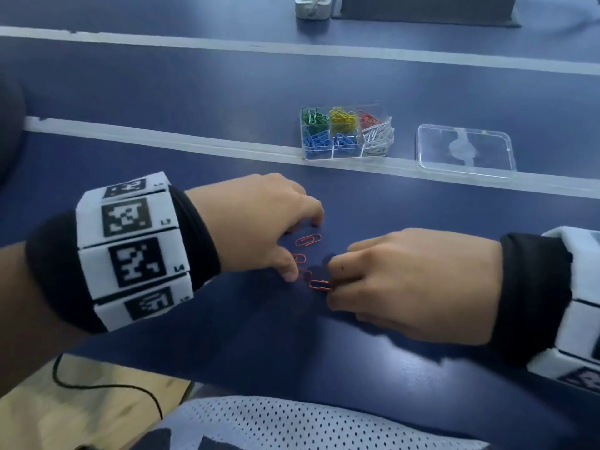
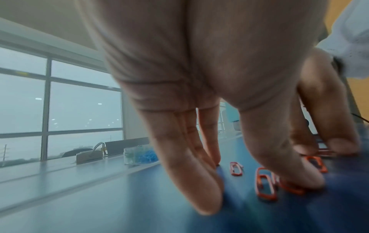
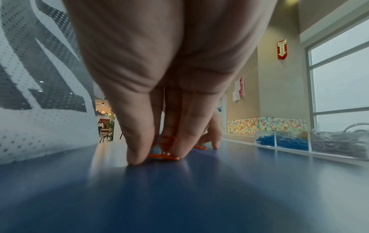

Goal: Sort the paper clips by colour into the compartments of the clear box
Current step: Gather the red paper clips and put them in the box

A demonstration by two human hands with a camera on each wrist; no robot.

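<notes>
— What is the right hand (image 1: 412, 284) doing?

— Its fingers (image 3: 180, 141) are pinched on a red paper clip (image 1: 319, 285) at centre frame, flat on the blue worktop (image 1: 389, 368). The left hand (image 1: 259, 222) has straight fingers, thumb pressing another red clip (image 2: 290, 186).

— Any advice?

— Thin, slick wire on a glossy surface: I'd tip one end up, then lift (dragging scatters the rest). The clear box (image 1: 345, 154), upper centre, has a sparse red compartment at its far right.
</notes>
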